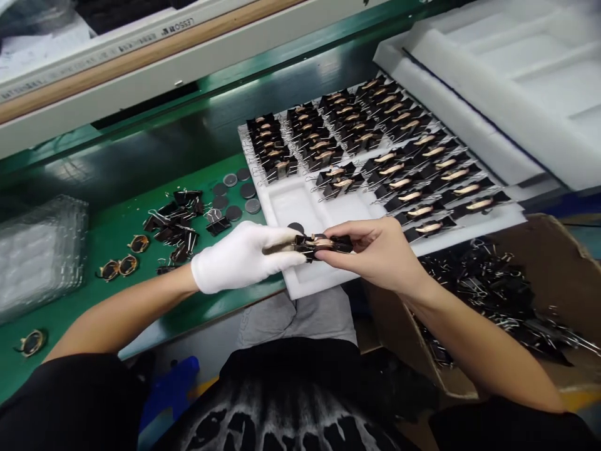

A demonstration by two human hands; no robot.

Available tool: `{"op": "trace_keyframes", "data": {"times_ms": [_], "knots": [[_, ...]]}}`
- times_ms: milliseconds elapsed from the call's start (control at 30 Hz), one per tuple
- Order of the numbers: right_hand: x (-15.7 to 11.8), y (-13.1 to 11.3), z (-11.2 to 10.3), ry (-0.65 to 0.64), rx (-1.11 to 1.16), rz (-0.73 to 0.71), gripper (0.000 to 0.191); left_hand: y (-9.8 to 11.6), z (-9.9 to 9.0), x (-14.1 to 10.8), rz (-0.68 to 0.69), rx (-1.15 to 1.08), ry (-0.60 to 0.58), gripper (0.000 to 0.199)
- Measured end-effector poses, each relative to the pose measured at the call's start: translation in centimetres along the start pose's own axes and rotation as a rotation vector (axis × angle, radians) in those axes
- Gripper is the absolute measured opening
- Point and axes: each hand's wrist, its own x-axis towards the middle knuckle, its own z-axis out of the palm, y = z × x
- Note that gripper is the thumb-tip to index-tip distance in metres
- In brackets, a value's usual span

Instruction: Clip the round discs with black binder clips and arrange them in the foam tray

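Observation:
Between my two hands, over the near edge of a white foam tray (pixel 300 288), is a gold watch case (pixel 323 244) with black binder clips on its sides. My left hand (pixel 241 257), in a white glove, pinches the binder clip (pixel 304 245) at the left side. Bare fingers of my right hand (pixel 375 250) grip the watch case and the clip at its right. A dark round disc (pixel 295 228) shows just behind my left fingertips. Rows of clipped watch cases (pixel 323 143) stand in the tray beyond my hands.
Loose binder clips (pixel 176 225), dark discs (pixel 233 213) and gold watch cases (pixel 128 264) lie on the green table (pixel 141 300). Clear plastic trays (pixel 44 250) are stacked at left. A cardboard box (pixel 436 369) of binder clips stands at right, below white foam trays (pixel 488 94).

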Motion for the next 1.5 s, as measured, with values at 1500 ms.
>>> {"op": "trace_keyframes", "data": {"times_ms": [1500], "knots": [[-0.3,6.7,-0.4,-0.212,-1.021,-0.812,0.068,-12.7,-1.8,-19.1,-0.518,0.862,1.125,0.046]]}}
